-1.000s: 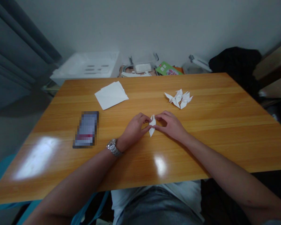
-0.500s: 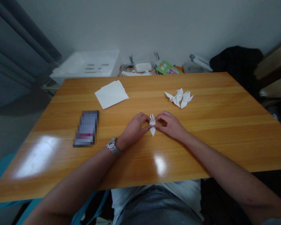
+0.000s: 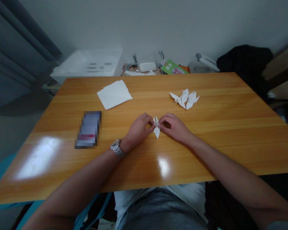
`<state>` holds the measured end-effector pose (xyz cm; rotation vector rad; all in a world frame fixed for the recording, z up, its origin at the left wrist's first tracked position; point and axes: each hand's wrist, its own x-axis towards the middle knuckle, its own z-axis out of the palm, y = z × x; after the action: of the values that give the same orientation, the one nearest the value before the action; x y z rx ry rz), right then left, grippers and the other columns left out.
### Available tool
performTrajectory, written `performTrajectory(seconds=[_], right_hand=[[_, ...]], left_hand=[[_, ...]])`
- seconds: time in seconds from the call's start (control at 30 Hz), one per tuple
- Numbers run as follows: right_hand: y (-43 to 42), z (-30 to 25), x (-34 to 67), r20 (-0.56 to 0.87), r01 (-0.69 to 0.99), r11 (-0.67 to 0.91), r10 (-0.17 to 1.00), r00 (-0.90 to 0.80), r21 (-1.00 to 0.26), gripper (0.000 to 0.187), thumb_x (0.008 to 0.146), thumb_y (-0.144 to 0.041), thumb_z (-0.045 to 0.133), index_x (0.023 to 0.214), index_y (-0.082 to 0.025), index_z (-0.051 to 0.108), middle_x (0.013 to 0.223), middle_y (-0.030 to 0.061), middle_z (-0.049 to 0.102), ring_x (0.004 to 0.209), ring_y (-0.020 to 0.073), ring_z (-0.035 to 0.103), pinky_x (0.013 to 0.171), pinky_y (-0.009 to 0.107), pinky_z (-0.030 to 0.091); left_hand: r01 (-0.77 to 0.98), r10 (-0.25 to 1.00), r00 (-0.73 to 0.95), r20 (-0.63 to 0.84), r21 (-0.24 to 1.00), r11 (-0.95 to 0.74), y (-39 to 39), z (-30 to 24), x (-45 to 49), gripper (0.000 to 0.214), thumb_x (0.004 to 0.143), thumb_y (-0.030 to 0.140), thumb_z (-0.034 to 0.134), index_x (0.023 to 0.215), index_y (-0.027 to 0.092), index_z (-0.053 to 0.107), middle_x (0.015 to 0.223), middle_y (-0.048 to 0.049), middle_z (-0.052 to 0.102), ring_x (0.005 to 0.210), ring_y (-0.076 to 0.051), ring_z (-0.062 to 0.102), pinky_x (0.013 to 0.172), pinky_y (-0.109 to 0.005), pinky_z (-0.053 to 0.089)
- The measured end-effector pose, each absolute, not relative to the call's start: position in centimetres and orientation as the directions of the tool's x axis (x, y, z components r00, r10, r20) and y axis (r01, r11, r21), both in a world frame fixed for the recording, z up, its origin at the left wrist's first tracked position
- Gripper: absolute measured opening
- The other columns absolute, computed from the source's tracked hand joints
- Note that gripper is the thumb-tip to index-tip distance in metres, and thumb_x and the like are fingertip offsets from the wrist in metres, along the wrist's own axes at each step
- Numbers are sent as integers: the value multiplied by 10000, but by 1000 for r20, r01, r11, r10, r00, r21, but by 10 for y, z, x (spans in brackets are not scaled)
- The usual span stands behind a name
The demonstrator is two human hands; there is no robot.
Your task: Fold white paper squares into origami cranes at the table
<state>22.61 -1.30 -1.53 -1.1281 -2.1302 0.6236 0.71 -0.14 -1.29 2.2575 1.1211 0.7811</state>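
A small piece of folded white paper (image 3: 157, 132), with two narrow points at its far end and one at its near end, is between my hands just over the wooden table (image 3: 218, 134). My left hand (image 3: 141, 127) pinches its left edge between thumb and fingers; a metal watch circles that wrist. On the opposite edge, my right hand (image 3: 174, 127) pinches the paper the same way. Beyond the right hand lie several folded paper cranes (image 3: 186, 99) in a cluster. Farther left rests a small stack of white paper sheets (image 3: 114, 95).
A phone (image 3: 89, 129) with a blurred-out screen lies on the table's left side. Behind the far edge are a white plastic bin (image 3: 86, 64), a green book (image 3: 173, 67) and some clutter. Dark cloth (image 3: 243, 60) is heaped at the back right.
The fingers have shifted slightly on the folded paper, showing more of its middle. Both hands keep their pinch, and the other things on the table stay put.
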Motion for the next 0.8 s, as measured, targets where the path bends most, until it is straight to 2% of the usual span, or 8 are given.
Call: performTrajectory(seconds=[0.23, 0.5, 0.8], right_hand=[[-14, -14, 227, 315, 557, 527, 843, -436, -642, 25, 920, -213, 695, 922, -194, 679, 947, 65, 674, 927, 226, 613, 834, 364, 470], [-15, -15, 229, 323, 551, 524, 846, -424, -650, 47, 940, -236, 682, 911, -199, 685, 938, 68, 676, 915, 226, 622, 820, 367, 484], [-17, -13, 229, 361, 544, 582, 809, -465, -605, 53, 964, -231, 650, 924, -207, 673, 946, 76, 663, 919, 232, 622, 820, 378, 498]], left_hand=[[557, 818, 505, 276, 619, -553, -2, -12, 8, 97, 940, 231, 663, 874, 166, 634, 956, -59, 650, 911, -202, 613, 847, -343, 507], [502, 780, 546, 307, 625, -597, -3, -12, 2, 71, 935, 232, 685, 972, 172, 687, 1016, -55, 663, 963, -197, 628, 885, -334, 514], [524, 760, 581, 291, 581, -623, -4, -10, 3, 52, 955, 227, 659, 937, 180, 673, 1004, -52, 671, 950, -199, 627, 867, -332, 511]])
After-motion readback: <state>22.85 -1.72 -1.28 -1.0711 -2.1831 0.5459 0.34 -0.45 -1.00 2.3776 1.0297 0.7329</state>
